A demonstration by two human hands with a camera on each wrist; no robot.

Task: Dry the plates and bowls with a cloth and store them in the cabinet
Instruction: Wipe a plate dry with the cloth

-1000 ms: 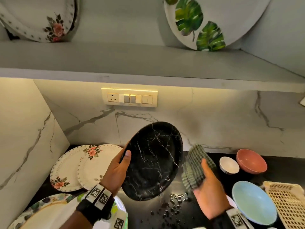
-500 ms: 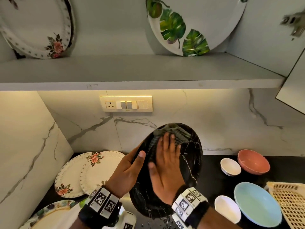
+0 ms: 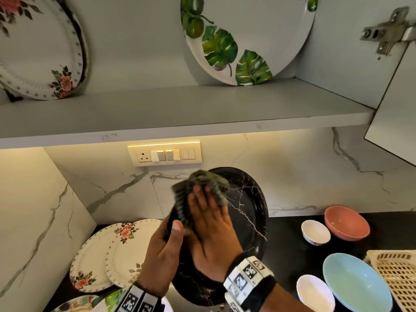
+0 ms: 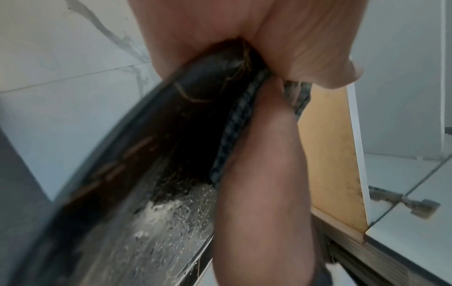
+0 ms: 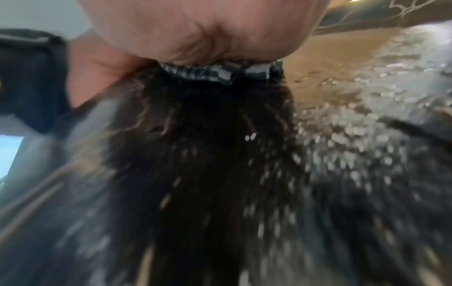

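A black marble-patterned plate (image 3: 247, 212) is held tilted above the counter. My left hand (image 3: 164, 251) grips its left rim, thumb on the front face. My right hand (image 3: 211, 226) lies flat with straight fingers and presses a grey-green checked cloth (image 3: 207, 185) against the plate's face. In the left wrist view the plate (image 4: 151, 174) shows water drops near its lower edge, and the cloth (image 4: 234, 131) runs along my right hand. The right wrist view shows the cloth (image 5: 220, 71) under my palm on the wet plate (image 5: 342, 145).
Two floral plates (image 3: 108, 255) lie on the black counter at left. At right are a pink bowl (image 3: 346, 224), small white bowls (image 3: 315, 231), a pale blue bowl (image 3: 358, 282) and a cream basket (image 3: 398, 273). On the cabinet shelf (image 3: 180, 109) lean a leaf-print plate (image 3: 245, 37) and a floral plate (image 3: 40, 48).
My right hand brought the cloth from beside the plate onto its face, and has since slid it toward the upper left. The plate rose slightly.
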